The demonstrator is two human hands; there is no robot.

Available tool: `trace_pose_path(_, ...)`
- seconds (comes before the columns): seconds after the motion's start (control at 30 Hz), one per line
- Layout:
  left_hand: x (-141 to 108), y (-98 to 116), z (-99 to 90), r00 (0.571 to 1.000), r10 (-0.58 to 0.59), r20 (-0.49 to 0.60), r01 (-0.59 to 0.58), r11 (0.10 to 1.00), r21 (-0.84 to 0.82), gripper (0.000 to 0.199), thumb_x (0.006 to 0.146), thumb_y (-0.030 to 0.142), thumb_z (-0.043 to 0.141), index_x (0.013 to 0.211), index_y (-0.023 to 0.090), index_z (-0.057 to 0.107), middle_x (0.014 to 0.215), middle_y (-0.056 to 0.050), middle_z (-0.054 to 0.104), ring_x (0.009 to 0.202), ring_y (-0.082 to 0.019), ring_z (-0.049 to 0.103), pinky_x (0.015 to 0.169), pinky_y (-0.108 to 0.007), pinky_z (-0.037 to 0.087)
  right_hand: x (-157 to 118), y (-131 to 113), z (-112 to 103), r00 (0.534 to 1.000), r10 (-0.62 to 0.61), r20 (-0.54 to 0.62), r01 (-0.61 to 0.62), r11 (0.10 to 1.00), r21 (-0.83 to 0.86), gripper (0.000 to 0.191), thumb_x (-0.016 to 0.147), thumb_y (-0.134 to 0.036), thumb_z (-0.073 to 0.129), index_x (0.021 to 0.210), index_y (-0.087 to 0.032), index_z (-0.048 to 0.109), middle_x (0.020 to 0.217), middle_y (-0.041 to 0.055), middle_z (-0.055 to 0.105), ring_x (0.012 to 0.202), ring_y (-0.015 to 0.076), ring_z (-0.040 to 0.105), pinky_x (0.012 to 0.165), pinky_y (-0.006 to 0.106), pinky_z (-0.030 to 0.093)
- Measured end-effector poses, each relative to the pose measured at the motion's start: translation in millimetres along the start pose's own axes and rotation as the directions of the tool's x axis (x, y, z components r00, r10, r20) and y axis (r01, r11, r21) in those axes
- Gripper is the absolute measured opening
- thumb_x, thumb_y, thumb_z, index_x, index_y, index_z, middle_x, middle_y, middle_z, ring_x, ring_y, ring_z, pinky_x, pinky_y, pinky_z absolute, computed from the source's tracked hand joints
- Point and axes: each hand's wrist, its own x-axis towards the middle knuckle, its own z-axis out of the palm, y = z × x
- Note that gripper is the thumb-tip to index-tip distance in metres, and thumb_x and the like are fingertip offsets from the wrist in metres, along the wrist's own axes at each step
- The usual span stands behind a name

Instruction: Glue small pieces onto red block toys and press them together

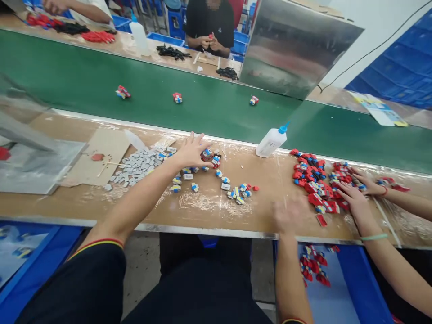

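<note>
My left hand (193, 152) is stretched over the bench with thumb and fingers spread apart. Small red, white and blue toy parts (211, 156) lie in the gap by its thumb and fingers; whether it touches them I cannot tell. Grey plastic pieces (141, 164) lie heaped left of that hand. Several white, blue and yellow pieces (238, 193) are scattered to its right. My right hand (292, 211) is smeared by motion, low over the bench beside a pile of red toy parts (308, 173); its fingers cannot be made out.
Another person's hands (354, 198) rest on the red pile. A glue bottle (271, 143) stands near the green conveyor belt (216, 110), which carries a few toy parts. Below the bench is a blue bin (354, 279) holding red parts. People sit across the belt.
</note>
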Motion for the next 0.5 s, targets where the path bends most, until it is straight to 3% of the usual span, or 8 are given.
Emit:
trace_pose_path(0.1,33.1,7.6,9.7,0.979,0.06,0.193,-0.068,0.997,0.036,0.111,0.069,0.078,0.086,0.163,0.033,0.05,0.178,-0.015,0.035,0.164,-0.053,0.028,0.132,-0.067,0.023,-22.2,-58.7,46.4,0.99,-0.071,0.124,0.064,0.996,0.057,0.093,0.087,-0.083,0.063,0.155,-0.021,0.056,0.167,0.0222,0.046,0.159,0.0486,0.036,0.118,0.065,0.044)
trace_pose_path(0.2,40.1,11.3,16.7,0.948,0.148,0.281,-0.169,0.984,0.051,0.112,0.074,0.081,0.08,0.168,0.033,0.043,0.175,-0.017,0.04,0.156,-0.049,0.04,0.131,-0.06,0.029,-18.0,-91.4,71.6,0.938,-0.148,0.315,0.107,0.984,0.142,0.098,0.08,-0.077,0.078,0.159,-0.027,0.054,0.173,0.02,0.039,0.161,0.0528,0.028,0.122,0.071,0.038)
trace_pose_path(0.27,40.3,16.1,20.3,0.927,0.196,0.32,-0.228,0.971,0.065,0.114,0.072,0.082,0.081,0.168,0.032,0.044,0.171,-0.016,0.045,0.153,-0.049,0.043,0.13,-0.058,0.032,-6.0,-98.6,75.1,0.908,-0.188,0.374,0.133,0.977,0.168,0.088,0.084,-0.072,0.078,0.157,-0.028,0.057,0.173,0.0193,0.041,0.162,0.0524,0.027,0.124,0.072,0.034)
trace_pose_path(0.37,42.4,29.4,27.6,0.891,0.277,0.361,-0.319,0.946,0.061,0.114,0.069,0.081,0.083,0.165,0.03,0.048,0.167,-0.017,0.049,0.148,-0.048,0.046,0.127,-0.055,0.034,9.6,-96.0,75.1,0.9,-0.214,0.379,0.154,0.971,0.184,0.076,0.089,-0.066,0.076,0.153,-0.027,0.062,0.17,0.0195,0.045,0.161,0.0512,0.03,0.124,0.071,0.035)
trace_pose_path(0.5,43.1,44.3,39.6,0.86,0.382,0.338,-0.411,0.911,0.016,0.103,0.076,0.073,0.083,0.162,0.025,0.053,0.167,-0.019,0.05,0.15,-0.046,0.045,0.128,-0.054,0.034,11.9,-81.2,78.7,0.905,-0.227,0.359,0.145,0.96,0.241,0.081,0.088,-0.066,0.077,0.157,-0.027,0.058,0.171,0.019,0.043,0.161,0.0513,0.029,0.123,0.071,0.039)
